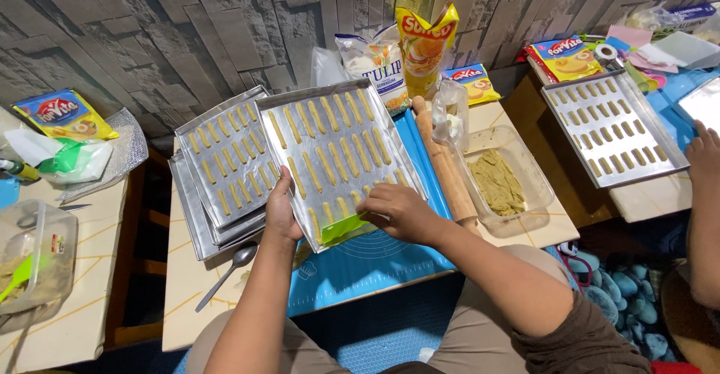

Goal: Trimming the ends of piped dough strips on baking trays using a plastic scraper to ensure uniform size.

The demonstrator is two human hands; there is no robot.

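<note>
My left hand (280, 210) grips the near left edge of a metal baking tray (274, 110) that lies tilted over a blue mat. Rows of pale dough sticks (334, 149) cover the tray. My right hand (397, 210) holds a green plastic scraper (342, 228) flat against the tray's near edge, beside the last dough sticks.
A stack of trays with more dough sticks (225, 165) lies to the left, a spoon (229, 273) below it. A rolling pin (444, 165) and a clear tub of dough (501, 183) sit to the right. Another person's hand (703, 156) rests by a far-right tray (611, 126).
</note>
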